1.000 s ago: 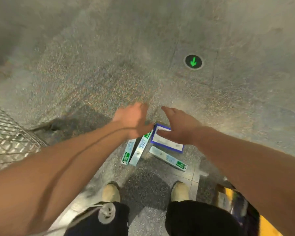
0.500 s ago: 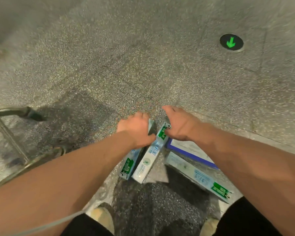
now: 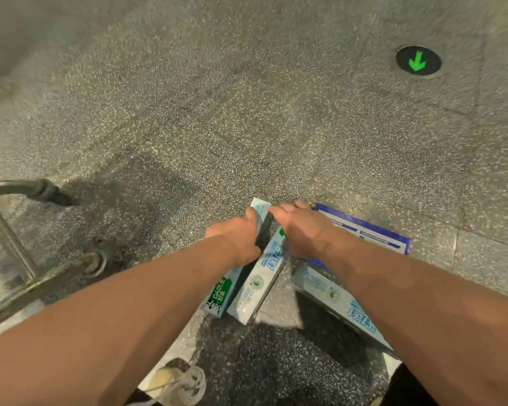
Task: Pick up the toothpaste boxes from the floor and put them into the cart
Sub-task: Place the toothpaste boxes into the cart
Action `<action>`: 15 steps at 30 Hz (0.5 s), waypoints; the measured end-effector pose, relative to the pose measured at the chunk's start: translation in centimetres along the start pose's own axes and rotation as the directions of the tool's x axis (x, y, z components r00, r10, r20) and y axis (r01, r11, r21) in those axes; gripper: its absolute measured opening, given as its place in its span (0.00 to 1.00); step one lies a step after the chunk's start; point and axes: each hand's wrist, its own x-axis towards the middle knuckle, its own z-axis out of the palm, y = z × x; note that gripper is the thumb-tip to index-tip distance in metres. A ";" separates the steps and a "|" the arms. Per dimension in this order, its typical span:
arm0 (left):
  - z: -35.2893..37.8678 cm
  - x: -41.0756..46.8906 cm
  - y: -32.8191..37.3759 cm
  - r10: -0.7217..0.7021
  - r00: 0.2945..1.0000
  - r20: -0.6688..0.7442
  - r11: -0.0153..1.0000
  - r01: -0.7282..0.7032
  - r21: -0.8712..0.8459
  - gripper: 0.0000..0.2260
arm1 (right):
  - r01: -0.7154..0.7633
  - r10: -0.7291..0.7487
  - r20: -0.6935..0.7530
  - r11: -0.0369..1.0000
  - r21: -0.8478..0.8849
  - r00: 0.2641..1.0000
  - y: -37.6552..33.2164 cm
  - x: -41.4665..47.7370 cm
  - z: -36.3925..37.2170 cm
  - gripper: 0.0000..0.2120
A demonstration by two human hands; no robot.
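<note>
Three long pale-blue toothpaste boxes with green labels lie on the speckled floor. My left hand is closed around the far end of the left box. My right hand presses on the far end of the middle box, fingers curled over it. The third box lies to the right, partly under my right forearm. A flat white box with a blue border lies behind it, under my right hand. Only the cart's lower metal frame shows at the left edge.
A round floor marker with a green arrow sits at the far right. A cart wheel stands left of the boxes. My shoe is at the bottom, close to the near ends of the boxes.
Both hands came down from above the boxes onto them. My left hand closed on the left box and my right hand settled on the middle one. The view dropped closer to the floor.
</note>
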 end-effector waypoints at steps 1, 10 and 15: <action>0.1 0.4 0.0 -0.001 1.000 -0.004 1.000 0.001 -0.015 0.28 | 0.006 -0.006 -0.021 1.000 -0.017 1.000 0.1 0.2 0.2 0.36; 1.6 1.5 -0.1 0.006 0.999 0.032 0.966 0.002 -0.257 0.40 | -0.018 0.015 -0.066 0.998 -0.055 0.998 0.3 0.8 0.0 0.36; 1.5 1.9 0.5 0.098 0.995 0.021 0.950 -0.087 -0.301 0.29 | -0.002 -0.002 -0.076 0.999 -0.051 0.997 0.6 0.9 0.1 0.49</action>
